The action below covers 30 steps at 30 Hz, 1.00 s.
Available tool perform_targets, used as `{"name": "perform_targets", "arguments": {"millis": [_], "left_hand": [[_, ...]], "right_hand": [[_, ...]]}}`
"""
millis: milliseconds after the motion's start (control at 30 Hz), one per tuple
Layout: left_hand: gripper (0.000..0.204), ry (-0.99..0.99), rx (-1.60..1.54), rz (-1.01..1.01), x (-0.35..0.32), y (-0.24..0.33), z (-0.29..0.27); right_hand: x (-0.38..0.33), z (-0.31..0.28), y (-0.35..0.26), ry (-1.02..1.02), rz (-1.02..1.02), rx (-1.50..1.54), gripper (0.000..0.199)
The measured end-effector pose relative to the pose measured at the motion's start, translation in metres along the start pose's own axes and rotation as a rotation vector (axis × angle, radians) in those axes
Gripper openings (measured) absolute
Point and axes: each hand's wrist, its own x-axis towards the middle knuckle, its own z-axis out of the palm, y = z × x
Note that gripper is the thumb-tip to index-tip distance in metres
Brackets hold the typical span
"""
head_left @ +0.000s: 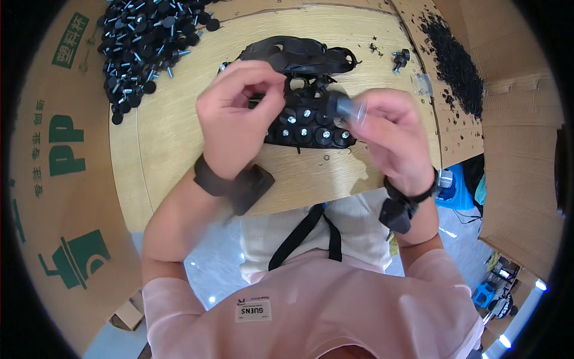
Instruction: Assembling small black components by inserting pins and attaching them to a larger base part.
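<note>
My right hand pinches a black-headed bolt, blurred by motion, with its shiny shank toward my fingers and its round head toward the middle. My left hand has thumb and forefinger pressed together; anything between them is too small or hidden to tell. Between and below the hands lies a black holder with rows of black-headed bolts set in it, shanks pointing up. Behind it a black plastic piece with openings lies on the table, partly covered by my left hand.
A large heap of black-headed bolts lies at the far left. Small black rings are heaped at the far right. A few loose bolts sit nearer the middle of the wooden table. Cardboard walls stand on both sides.
</note>
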Motion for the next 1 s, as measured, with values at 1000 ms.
{"name": "perform_targets", "arguments": {"millis": [1000], "left_hand": [[0.036, -0.187, 0.003, 0.019, -0.005, 0.01, 0.005]], "right_hand": [[0.016, 0.016, -0.008, -0.078, -0.561, 0.302, 0.009]]}}
